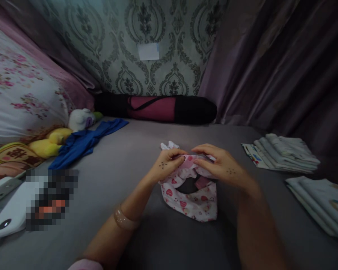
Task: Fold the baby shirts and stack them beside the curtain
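A white cloth (183, 202) with pink and red hearts lies on the grey sheet, its upper part bunched and raised between my two hands. My left hand (169, 164) pinches the pink edge of this cloth between thumb and fingers. On the right side of the same edge, my right hand (216, 161) holds the cloth with its thumb in front and fingers behind. Below the hands the cloth curves around an opening that shows grey. A small white printed piece of fabric (169, 145) shows just beyond my left hand; whether it joins the cloth is unclear.
Folded cloths (287, 153) form a stack at right, with more folded cloths (321, 206) nearer. Blue fabric (87, 142), yellow plush toys (47, 144) and a white device (17, 210) lie left. A black and maroon long bag (154, 108) rests against the patterned wall.
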Demonstrator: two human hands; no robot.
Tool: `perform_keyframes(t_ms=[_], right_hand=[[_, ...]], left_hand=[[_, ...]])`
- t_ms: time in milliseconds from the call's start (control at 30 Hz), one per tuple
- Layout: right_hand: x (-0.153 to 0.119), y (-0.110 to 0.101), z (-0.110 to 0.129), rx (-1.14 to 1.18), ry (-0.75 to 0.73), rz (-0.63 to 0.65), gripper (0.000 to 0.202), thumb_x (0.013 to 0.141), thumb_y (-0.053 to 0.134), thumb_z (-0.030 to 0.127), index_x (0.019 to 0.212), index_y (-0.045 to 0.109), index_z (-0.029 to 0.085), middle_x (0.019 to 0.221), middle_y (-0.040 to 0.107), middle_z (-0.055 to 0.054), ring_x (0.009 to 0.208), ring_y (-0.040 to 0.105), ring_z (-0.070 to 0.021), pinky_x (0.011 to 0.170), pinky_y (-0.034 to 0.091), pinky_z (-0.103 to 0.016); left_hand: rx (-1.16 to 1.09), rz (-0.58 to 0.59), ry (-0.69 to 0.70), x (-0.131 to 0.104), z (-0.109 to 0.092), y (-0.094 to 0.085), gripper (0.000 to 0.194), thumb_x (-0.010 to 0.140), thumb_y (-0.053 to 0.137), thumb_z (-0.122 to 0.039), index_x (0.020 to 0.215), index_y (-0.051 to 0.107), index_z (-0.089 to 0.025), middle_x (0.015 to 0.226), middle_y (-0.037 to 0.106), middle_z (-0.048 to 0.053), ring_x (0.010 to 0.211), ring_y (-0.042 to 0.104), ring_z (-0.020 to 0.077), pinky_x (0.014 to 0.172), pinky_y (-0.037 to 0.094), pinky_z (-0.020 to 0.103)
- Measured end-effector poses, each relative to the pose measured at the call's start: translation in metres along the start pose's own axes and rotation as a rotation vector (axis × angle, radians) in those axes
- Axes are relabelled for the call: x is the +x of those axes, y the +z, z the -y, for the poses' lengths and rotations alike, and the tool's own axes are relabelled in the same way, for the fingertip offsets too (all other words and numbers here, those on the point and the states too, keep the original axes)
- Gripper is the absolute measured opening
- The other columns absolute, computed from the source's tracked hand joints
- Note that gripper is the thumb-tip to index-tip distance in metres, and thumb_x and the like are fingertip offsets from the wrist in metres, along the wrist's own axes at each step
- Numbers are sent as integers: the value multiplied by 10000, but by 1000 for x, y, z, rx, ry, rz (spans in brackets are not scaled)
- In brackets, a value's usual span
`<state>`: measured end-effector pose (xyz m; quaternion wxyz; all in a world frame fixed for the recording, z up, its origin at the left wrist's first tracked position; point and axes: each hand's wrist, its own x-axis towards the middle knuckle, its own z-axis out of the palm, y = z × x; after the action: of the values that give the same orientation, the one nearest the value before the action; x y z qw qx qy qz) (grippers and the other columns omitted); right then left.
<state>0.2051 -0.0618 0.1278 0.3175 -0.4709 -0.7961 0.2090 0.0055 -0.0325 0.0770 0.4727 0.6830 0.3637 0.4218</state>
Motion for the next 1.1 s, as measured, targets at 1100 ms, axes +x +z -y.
perform_keyframes(t_ms=[1100], right_hand=[[4, -13, -39, -107, 248, -438, 283, 827, 539, 397, 905, 705, 181, 862, 709, -75, 802, 630, -211, 713, 473, -325]], left_hand=[[132, 35, -132, 2, 18, -3, 162, 740, 651, -284, 791, 583, -146, 715, 568, -1, 633, 487, 99, 569, 378, 216]])
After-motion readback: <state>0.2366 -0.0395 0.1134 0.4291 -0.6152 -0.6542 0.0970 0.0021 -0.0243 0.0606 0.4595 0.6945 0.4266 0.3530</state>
